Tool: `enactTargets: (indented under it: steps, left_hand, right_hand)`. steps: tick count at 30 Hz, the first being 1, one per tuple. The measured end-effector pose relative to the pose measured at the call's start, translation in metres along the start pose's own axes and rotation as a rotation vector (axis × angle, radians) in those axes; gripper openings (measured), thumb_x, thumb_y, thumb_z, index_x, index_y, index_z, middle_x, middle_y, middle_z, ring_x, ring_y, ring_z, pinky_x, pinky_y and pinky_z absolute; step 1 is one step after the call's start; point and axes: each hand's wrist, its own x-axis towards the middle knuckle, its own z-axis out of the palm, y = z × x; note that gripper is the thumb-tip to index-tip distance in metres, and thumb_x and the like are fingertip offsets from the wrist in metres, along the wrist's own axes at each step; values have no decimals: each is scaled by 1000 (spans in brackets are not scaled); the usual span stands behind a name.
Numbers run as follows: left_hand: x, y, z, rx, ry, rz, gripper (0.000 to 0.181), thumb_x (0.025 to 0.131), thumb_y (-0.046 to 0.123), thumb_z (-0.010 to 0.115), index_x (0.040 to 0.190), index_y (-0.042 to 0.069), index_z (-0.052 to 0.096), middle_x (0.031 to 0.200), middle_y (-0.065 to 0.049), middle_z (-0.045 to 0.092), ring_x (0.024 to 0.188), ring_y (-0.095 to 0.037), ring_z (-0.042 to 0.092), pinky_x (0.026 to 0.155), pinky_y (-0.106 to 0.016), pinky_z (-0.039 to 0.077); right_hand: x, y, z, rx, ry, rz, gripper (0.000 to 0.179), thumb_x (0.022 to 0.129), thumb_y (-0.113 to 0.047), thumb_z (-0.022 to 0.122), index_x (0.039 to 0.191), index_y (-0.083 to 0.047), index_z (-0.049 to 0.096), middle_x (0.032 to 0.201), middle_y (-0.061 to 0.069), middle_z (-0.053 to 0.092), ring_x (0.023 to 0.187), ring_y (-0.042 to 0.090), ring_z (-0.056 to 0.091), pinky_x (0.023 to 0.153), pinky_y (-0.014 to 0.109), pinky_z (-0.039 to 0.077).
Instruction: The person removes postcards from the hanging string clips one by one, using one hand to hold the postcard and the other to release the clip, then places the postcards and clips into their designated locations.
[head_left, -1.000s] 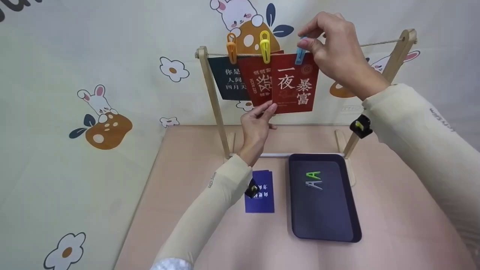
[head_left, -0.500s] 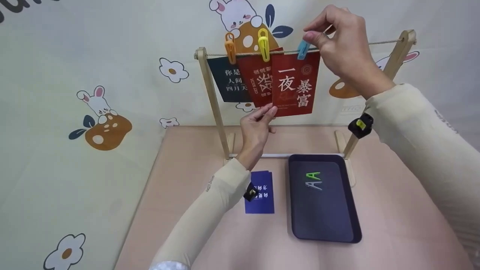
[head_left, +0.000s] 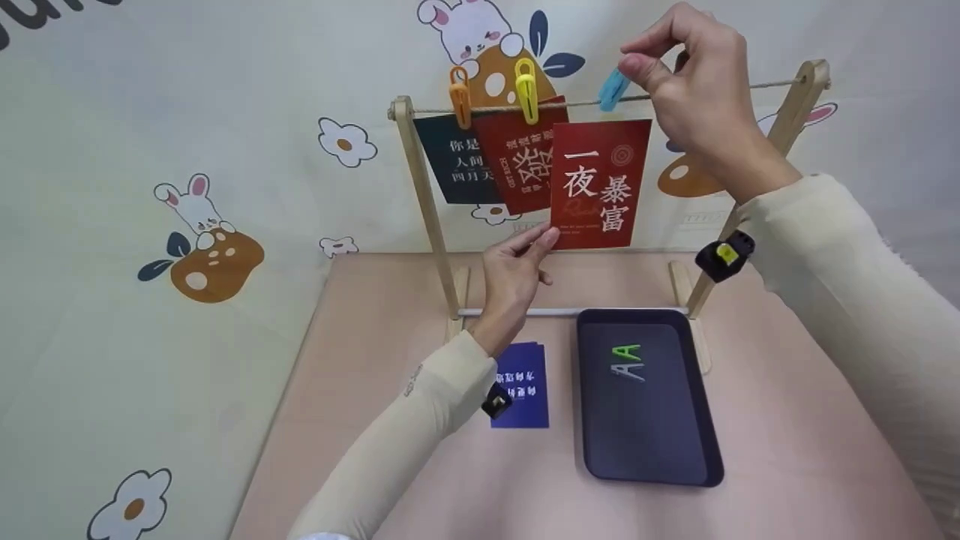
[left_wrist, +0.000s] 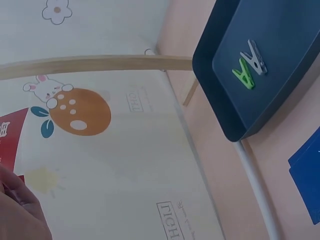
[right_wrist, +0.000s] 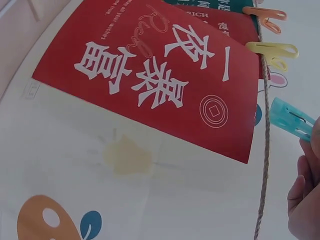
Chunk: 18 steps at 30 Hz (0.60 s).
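A red card [head_left: 600, 184] with white characters is pinched at its lower left corner by my left hand [head_left: 511, 281]. Its top edge is below the rope and apart from it. My right hand [head_left: 701, 94] pinches a light blue clothespin [head_left: 613, 90], whose tip is right at the rope [head_left: 675, 94] in the head view. In the right wrist view the blue clothespin [right_wrist: 292, 120] is beside the rope, away from the card. A second red card [head_left: 525, 161] hangs under a yellow clothespin [head_left: 527, 91]. Left of it, a dark green card [head_left: 454, 165] hangs under an orange clothespin [head_left: 460, 97].
A wooden frame [head_left: 427, 202] carries the rope between two posts. Before it on the table lies a dark tray [head_left: 652, 435] holding a green clothespin [head_left: 626, 352] and a grey clothespin [head_left: 628, 371]. Blue cards [head_left: 529, 409] lie left of the tray, partly behind my left wrist.
The blue clothespin has come off the red card and moved up and right with my right hand. My left hand has lowered the card from the rope, slightly to the right.
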Motion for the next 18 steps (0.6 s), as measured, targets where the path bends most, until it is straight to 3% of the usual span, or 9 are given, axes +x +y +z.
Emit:
enactTargets:
  steps: [3,10,18]
  left_hand:
    - [-4,-1,-2,-4,10,-23,26,90,17,74,114,6,76,107,-9,77,83,-12,70,44,-16,46]
    - [-15,-4,-10,7,31,-72,27,90,19,74,115,9,76,103,-10,78,78,-10,68,44,-15,45]
    - [-27,-13,-25,-1,33,-121,29,91,21,74,117,10,75,103,-9,78,75,-6,66,45,-16,46]
  right_hand:
    - [-4,0,-3,56,7,7,21,99,-25,60,113,-12,69,93,-23,51,76,3,44,69,18,41]
    - [-15,8,-13,128,29,-6,19,98,-21,62,114,-12,69,93,-20,57,79,4,49,72,17,41]
    - [-34,28,-9,235,20,0,22,96,-13,64,118,-8,65,93,-14,65,80,4,62,75,11,52]
